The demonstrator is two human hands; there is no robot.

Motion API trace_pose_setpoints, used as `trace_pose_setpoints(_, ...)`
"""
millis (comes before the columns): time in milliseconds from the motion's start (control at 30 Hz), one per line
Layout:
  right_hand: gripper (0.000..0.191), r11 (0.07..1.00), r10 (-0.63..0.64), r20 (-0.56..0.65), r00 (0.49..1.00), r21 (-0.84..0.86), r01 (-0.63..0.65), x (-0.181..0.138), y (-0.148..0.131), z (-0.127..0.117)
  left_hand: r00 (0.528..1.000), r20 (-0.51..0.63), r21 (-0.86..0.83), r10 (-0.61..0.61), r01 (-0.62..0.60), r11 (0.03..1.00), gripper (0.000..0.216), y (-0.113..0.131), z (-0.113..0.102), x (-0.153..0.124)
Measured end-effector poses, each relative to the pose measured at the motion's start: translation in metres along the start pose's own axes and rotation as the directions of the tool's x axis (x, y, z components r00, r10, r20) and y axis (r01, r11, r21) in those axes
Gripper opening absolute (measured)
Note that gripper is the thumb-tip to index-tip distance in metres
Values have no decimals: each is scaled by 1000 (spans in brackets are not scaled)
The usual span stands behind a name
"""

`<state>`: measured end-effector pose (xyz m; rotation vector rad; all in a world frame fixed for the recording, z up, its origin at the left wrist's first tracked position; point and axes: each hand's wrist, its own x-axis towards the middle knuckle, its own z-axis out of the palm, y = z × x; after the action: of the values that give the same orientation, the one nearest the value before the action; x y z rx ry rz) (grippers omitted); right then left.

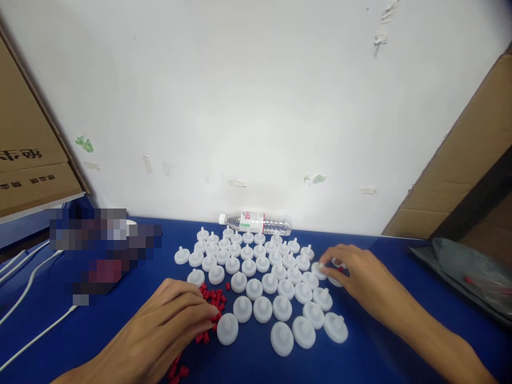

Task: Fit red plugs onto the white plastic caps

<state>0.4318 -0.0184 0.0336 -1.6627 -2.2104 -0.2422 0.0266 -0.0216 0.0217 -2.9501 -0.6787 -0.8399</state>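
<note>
Several white round plastic caps (262, 277), each with a small stem on top, stand in rows on the blue table (384, 352). My left hand (168, 325) rests palm down over a pile of small red plastic pieces (214, 301), fingers curled onto them. My right hand (354, 274) is at the right edge of the rows, fingertips pinched on one white cap (320, 269). A bit of red shows near those fingers.
A clear water bottle (256, 222) lies on its side against the white wall behind the caps. Cardboard boxes (28, 160) stand at left and right. White cables (28, 288) run at left. A grey plastic bag (468, 272) lies at right.
</note>
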Motion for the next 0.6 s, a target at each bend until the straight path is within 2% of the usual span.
trace_pose_setpoints(133, 13, 988, 113, -93, 989, 120, -102, 1, -9, -8, 999, -23, -15, -27, 27, 1000, 31, 4, -1, -1)
trace_pose_setpoints(200, 13, 980, 122, -162, 979, 177, -93, 2, -19, -12, 1000, -27, -39, -10, 9, 999, 30, 5, -2, 1)
trace_pose_setpoints(300, 11, 976, -21, -273, 962, 205, 79, 2, -42, -12, 998, -63, -76, 8, -13, 997, 25, 6, -3, 5)
trace_pose_setpoints(400, 16, 938, -212, -350, 912, 191, 291, -2, -70, -6, 997, -80, -88, 10, -17, 996, 23, 9, -3, 8)
trace_pose_setpoints(600, 22, 873, -360, -333, 872, 209, 440, -13, -109, 6, 988, -149, -128, -48, 29, 991, 26, 18, -3, 10)
